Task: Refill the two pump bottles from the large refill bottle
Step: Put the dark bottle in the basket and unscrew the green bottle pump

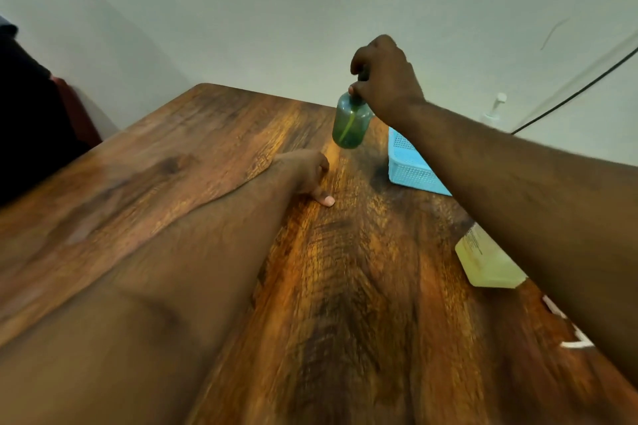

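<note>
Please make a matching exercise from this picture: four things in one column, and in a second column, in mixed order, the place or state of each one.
Things:
1. green pump bottle
2. blue basket
3. large refill bottle
4. left hand

Places or states:
A. rests on the wooden table
B. lies on its side, partly hidden under the right forearm
C. held in the air by the right hand
D. stands near the table's far right edge

Pairs: 1-C, 2-D, 3-B, 4-A

So the green see-through pump bottle (350, 124) is up in the air above the table, held by its dark pump top, tube visible inside. Another pump bottle, white (494, 110), stands at the back right. The big refill bottle (485, 260), full of yellowish liquid, is at the right, half hidden.
</note>
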Action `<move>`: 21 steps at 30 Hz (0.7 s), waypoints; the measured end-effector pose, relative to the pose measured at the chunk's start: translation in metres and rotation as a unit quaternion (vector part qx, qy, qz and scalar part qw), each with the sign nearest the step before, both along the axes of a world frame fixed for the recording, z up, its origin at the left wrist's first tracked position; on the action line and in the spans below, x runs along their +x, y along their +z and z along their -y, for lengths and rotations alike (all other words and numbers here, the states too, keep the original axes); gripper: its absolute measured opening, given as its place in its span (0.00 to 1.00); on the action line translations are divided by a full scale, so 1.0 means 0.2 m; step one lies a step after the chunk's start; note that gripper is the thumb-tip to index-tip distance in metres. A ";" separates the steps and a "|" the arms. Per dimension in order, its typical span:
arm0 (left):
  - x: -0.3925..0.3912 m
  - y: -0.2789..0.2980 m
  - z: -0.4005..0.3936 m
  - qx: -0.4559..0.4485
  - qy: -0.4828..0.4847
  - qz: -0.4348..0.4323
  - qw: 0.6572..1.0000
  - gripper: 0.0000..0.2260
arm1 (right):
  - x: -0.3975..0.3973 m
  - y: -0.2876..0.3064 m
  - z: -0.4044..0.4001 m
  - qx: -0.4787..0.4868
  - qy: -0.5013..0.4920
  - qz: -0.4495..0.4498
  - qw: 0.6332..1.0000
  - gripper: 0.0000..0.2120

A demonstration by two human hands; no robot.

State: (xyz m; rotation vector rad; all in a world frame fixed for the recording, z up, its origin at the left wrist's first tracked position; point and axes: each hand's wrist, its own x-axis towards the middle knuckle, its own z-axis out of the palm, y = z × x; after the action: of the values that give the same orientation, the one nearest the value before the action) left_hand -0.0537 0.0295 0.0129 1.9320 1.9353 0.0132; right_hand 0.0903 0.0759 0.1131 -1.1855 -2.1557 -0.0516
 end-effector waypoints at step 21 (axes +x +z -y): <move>0.65 -0.16 0.84 0.320 -0.016 0.540 0.778 0.36 | 0.54 -0.35 1.04 -0.126 0.046 -0.317 0.939 0.20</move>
State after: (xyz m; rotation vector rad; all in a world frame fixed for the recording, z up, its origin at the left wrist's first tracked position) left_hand 0.0769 -0.1384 -0.0198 1.6143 1.1029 1.5736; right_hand 0.1985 -0.1318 0.0422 -1.0483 -1.6624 0.5875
